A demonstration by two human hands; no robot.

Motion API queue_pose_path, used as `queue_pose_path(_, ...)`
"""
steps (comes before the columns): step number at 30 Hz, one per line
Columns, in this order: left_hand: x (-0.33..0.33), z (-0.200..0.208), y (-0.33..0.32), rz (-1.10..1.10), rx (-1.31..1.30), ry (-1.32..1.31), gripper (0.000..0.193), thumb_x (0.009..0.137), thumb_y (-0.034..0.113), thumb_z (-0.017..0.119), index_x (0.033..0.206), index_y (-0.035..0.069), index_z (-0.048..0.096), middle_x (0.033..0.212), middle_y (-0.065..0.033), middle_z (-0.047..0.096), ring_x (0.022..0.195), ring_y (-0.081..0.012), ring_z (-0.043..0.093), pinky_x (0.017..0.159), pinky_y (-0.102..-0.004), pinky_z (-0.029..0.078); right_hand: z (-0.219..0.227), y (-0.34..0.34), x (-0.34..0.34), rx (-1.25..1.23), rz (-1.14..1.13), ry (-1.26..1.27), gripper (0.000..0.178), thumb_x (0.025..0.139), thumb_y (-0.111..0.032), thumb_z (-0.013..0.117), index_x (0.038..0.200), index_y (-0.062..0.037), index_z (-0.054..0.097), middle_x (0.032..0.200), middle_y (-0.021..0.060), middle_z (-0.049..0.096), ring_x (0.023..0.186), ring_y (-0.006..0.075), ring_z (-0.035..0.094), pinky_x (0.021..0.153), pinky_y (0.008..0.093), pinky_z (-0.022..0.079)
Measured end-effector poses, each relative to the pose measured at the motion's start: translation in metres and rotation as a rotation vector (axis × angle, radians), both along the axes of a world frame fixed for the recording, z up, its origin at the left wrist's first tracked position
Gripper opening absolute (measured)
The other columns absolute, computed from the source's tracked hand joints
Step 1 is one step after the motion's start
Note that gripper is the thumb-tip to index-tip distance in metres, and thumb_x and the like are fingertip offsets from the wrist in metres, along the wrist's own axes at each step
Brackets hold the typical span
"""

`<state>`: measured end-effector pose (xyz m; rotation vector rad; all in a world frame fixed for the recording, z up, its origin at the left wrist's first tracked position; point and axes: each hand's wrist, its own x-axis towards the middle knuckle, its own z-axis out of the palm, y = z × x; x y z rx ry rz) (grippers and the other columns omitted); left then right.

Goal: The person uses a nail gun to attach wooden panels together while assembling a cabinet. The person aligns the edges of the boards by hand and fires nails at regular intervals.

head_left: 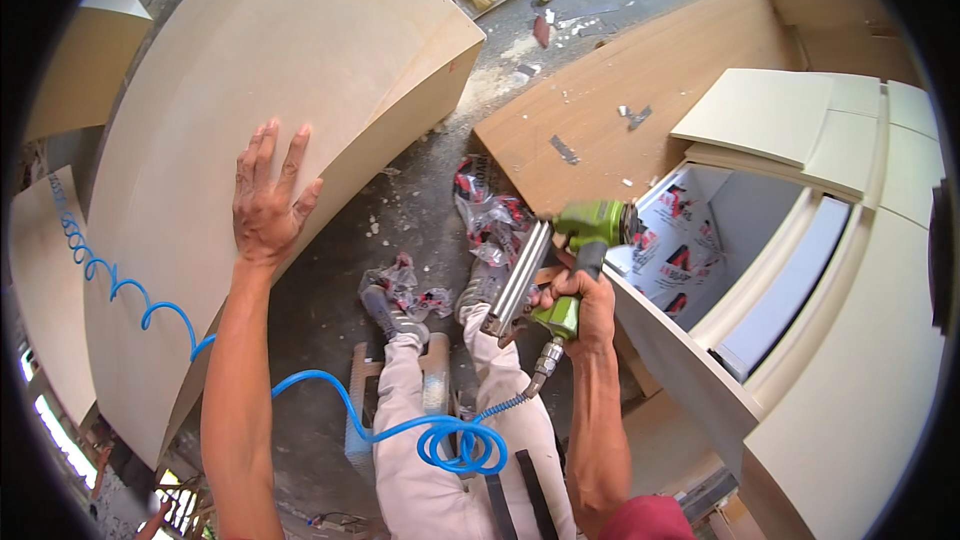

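Green nail gun [592, 218] looks heavy and rigid, best held by the handle [590, 259] the right grip [588, 305] encircles, left grip [268, 204] splayed empty on pale panel [300, 40].

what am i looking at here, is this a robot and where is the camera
No robot here: these are a person's own two bare hands, seen by a wide fisheye camera worn on the head and looking down, so straight edges bend near the rim. The left hand rests, fingers spread, on a large pale wooden box-like piece. The right hand grips a green-and-black handheld air tool, apparently a nailer, with a silver metal magazine. A glossy blue plastic hose connects to it. Ahead, a flat brown wooden board has small grey strips on it, and a cream cabinet stands to the right.
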<state>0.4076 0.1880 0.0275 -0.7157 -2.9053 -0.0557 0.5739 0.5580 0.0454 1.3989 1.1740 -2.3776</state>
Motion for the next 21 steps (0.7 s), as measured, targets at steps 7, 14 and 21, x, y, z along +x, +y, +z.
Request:
queue_pose_path(7, -0.001, -0.009, 0.002, 0.001, 0.063, 0.004, 0.058, 0.098, 0.041, 0.058, 0.151, 0.021, 0.048, 0.154, -0.0148, 0.042, 0.140, -0.0369, 0.041, 0.114, -0.0495, 0.036, 0.091, -0.013, -0.110, 0.218, 0.370, 0.208, 0.014, 0.071, 0.000, 0.050, 0.085, 0.0032, 0.050, 0.061, 0.0095, 0.048, 0.052, 0.0244, 0.055, 0.065, 0.0435, 0.053)
queue_pose_path(14, -0.001, -0.005, -0.004, 0.034, 0.062, -0.005, 0.059, 0.097, 0.050, 0.055, 0.151, 0.027, 0.047, 0.155, -0.0136, 0.041, 0.142, -0.0342, 0.040, 0.118, -0.0493, 0.034, 0.119, -0.027, -0.193, 0.413, 0.640, 0.232, 0.058, 0.073, 0.000, 0.049, 0.129, 0.0161, 0.048, 0.063, 0.0109, 0.052, 0.052, 0.0233, 0.055, 0.065, 0.0396, 0.052)
queue_pose_path(21, 0.001, -0.009, -0.004, 0.048, 0.079, -0.014, 0.060, 0.097, 0.052, 0.054, 0.151, 0.027, 0.047, 0.154, -0.0131, 0.042, 0.142, -0.0332, 0.040, 0.119, -0.0484, 0.032, 0.117, -0.036, -0.214, 0.433, 0.697, 0.137, 0.053, 0.074, 0.000, 0.052, 0.125, 0.0147, 0.049, 0.063, 0.0104, 0.052, 0.055, 0.0244, 0.061, 0.063, 0.0391, 0.053)
